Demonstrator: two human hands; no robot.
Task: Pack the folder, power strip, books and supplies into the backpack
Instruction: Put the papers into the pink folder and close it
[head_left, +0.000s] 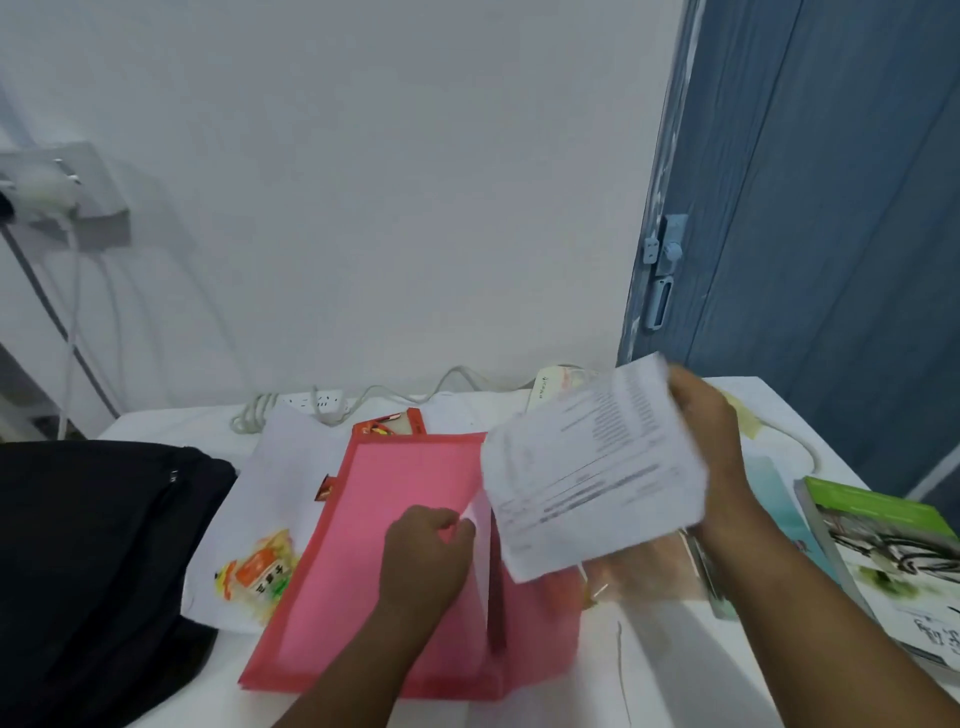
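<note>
Step in hand: filling folder (410, 525), lying flat on table (675, 670) beside backpack (88, 545). Left hand (426, 556) pinching open folder edge; right hand (711, 452) gripping printed sheets (597, 467) above it. Next: sliding sheets squarely into gap, likely without creasing.

**Where things lie on the bench**

The folder (410, 530) lies mid-bench (675, 675), the backpack (88, 545) to its left. Between them a snack packet (260, 571) rests on a sheet (280, 467). The power strip (317, 402) sits behind (by the wall), the books (893, 551) at right.
</note>
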